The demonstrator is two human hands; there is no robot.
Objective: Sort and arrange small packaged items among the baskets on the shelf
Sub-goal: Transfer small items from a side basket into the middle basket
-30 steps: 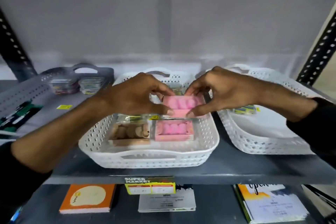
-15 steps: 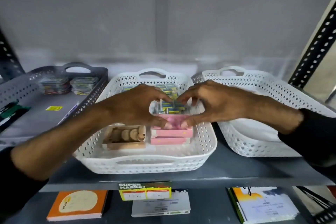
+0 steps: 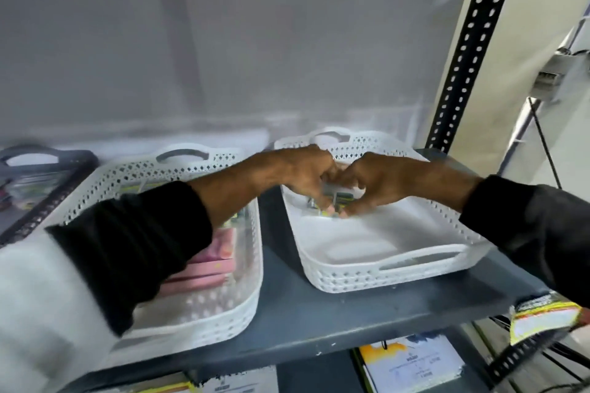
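Note:
Both hands are inside the right white basket (image 3: pixel 399 268), near its back. My left hand (image 3: pixel 306 175) and my right hand (image 3: pixel 380 182) meet fingertip to fingertip around a small stack of clear packets with yellow and green print (image 3: pixel 336 199), low over the basket floor. Most of the stack is hidden by my fingers. The middle white basket (image 3: pixel 245 265) holds pink boxes (image 3: pixel 207 268), partly covered by my left sleeve. The view is blurred.
A grey basket (image 3: pixel 48 198) with more packets stands at the far left. A black perforated shelf post (image 3: pixel 463 57) rises at the back right. A yellow price tag (image 3: pixel 542 316) hangs at the shelf's front edge. Notebooks lie on the shelf below.
Both hands carried the stack of clear packets from the middle basket to the right basket. The view swung right with them.

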